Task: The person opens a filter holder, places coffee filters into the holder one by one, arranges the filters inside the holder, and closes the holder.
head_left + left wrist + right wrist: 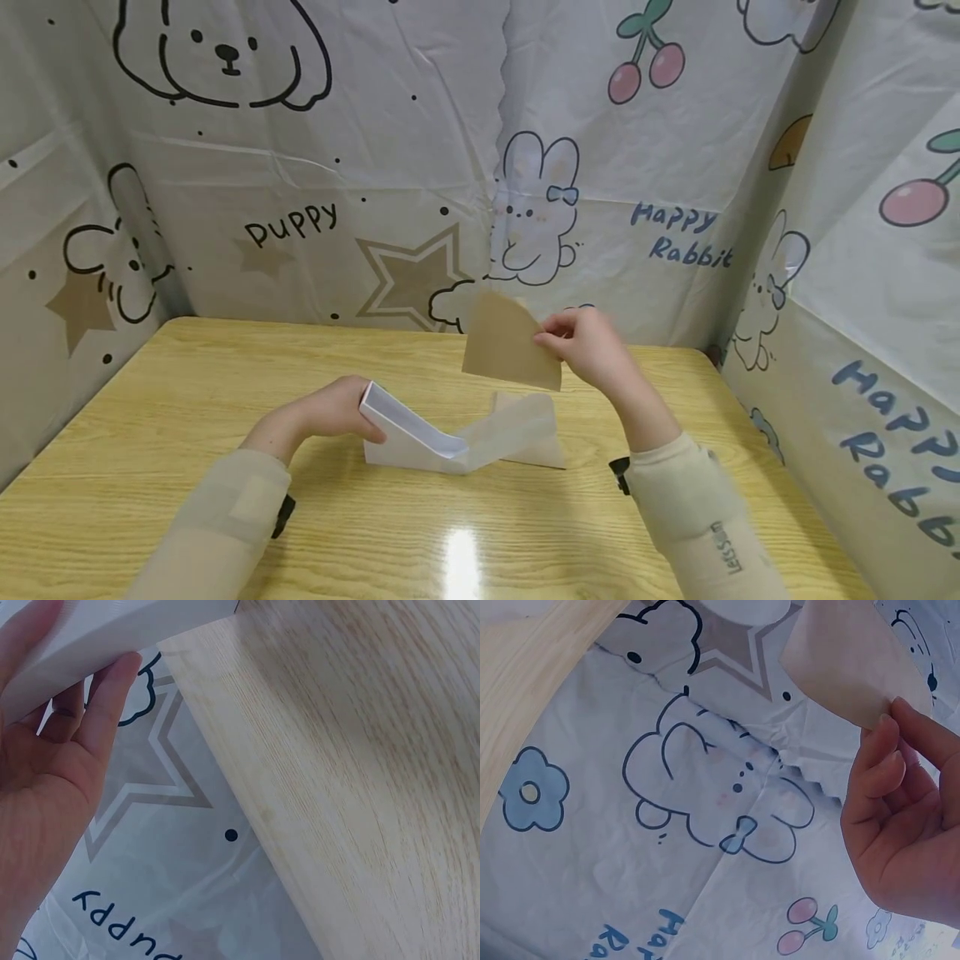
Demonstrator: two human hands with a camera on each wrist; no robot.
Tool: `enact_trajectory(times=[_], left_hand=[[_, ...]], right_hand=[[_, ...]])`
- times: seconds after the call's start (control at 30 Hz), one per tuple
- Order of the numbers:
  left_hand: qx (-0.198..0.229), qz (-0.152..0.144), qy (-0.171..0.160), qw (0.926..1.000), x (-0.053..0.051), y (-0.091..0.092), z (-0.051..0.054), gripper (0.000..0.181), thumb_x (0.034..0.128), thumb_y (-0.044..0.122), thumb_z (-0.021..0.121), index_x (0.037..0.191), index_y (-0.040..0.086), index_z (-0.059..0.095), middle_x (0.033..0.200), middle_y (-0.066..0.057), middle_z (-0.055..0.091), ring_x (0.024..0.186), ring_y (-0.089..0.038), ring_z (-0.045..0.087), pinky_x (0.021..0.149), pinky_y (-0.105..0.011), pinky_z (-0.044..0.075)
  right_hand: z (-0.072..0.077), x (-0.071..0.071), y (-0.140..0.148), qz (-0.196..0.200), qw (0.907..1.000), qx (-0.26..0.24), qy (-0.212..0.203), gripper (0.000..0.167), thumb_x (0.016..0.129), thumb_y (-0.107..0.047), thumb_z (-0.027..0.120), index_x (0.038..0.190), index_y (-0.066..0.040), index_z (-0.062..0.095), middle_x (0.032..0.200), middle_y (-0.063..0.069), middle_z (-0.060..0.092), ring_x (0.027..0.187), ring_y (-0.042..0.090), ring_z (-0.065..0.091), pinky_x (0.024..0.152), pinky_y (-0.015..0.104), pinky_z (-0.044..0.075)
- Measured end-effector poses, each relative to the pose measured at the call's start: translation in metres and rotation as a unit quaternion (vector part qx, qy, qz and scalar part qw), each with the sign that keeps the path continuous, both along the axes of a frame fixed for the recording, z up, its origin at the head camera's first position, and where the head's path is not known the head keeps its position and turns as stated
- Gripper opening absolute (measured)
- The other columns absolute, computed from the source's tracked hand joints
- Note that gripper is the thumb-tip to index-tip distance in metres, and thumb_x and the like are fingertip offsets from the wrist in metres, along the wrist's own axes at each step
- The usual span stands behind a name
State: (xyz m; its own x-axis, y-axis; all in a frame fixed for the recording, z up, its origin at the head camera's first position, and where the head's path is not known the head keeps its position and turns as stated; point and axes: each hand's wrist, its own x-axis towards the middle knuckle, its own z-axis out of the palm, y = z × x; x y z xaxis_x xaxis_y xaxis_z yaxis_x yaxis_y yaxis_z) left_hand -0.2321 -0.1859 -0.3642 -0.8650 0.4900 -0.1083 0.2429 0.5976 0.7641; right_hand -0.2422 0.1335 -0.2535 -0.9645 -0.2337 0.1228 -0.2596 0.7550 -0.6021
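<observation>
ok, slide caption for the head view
At a table, the left hand grips a box while the right hand pinches a brown sheet.

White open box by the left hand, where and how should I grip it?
I'd take the white box by its tall left end, coming from the left, thumb on the near wall, fingers behind. That end stands highest, the walls sloping down rightward; the left hand holds it there.

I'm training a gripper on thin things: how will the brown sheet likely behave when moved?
Probably light: the right hand pinches the brown sheet at one edge. It may be fairly stiff, jutting out without much droop. Looking thin, it could crease easily.
</observation>
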Motion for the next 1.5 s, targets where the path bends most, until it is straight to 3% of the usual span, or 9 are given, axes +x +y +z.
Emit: enact_trajectory(times=[0.3,0.53,0.9,1.23,1.5], left_hand=[[-0.004,0.005,0.001,1.0000,-0.002,-0.002,-0.002,0.036,0.0691,0.006,0.076,0.101,-0.004,0.063,0.097,-0.013,0.069,0.088,-0.020,0.064,0.078,-0.037,0.053],[-0.006,0.005,0.004,1.0000,-0.001,-0.001,-0.001,0.036,0.0691,0.007,0.076,0.101,-0.004,0.062,0.097,-0.013,0.069,0.087,-0.019,0.064,0.078,-0.036,0.052],[-0.007,0.003,0.013,0.9999,-0.002,0.001,-0.004,0.036,0.0691,0.007,0.076,0.101,-0.003,0.062,0.097,-0.013,0.069,0.088,-0.020,0.064,0.078,-0.037,0.053],[-0.011,0.003,0.011,0.9999,-0.003,0.001,-0.005,0.036,0.0693,0.007,0.076,0.101,-0.003,0.063,0.095,-0.011,0.069,0.085,-0.018,0.063,0.077,-0.035,0.052],[-0.005,-0.002,0.012,0.9999,-0.002,0.000,-0.003,0.039,0.0686,0.007,0.076,0.103,-0.005,0.062,0.096,-0.013,0.069,0.085,-0.018,0.063,0.076,-0.034,0.053]], right_hand=[[-0.002,0.006,-0.022,0.029,0.9993,0.021,0.006,0.012,0.086,-0.016,0.066,0.091,-0.008,0.073,0.087,0.007,0.070,0.071,0.015,0.058,0.063,0.025,0.047],[-0.012,0.008,-0.036,0.037,0.9975,0.058,0.018,0.009,0.085,-0.018,0.067,0.086,-0.012,0.073,0.086,0.001,0.071,0.072,0.013,0.059,0.064,0.025,0.047],[-0.026,0.011,-0.050,0.057,0.9955,0.068,0.032,0.008,0.085,-0.016,0.067,0.084,-0.011,0.072,0.083,0.000,0.070,0.072,0.011,0.058,0.066,0.025,0.046],[-0.036,0.014,-0.064,0.056,0.9949,0.081,0.020,0.007,0.085,-0.017,0.067,0.082,-0.012,0.071,0.080,-0.002,0.069,0.073,0.011,0.058,0.069,0.027,0.048],[-0.044,0.015,-0.073,0.068,0.9920,0.105,0.010,0.009,0.086,-0.019,0.066,0.081,-0.013,0.070,0.079,-0.003,0.068,0.070,0.009,0.056,0.063,0.025,0.046]])
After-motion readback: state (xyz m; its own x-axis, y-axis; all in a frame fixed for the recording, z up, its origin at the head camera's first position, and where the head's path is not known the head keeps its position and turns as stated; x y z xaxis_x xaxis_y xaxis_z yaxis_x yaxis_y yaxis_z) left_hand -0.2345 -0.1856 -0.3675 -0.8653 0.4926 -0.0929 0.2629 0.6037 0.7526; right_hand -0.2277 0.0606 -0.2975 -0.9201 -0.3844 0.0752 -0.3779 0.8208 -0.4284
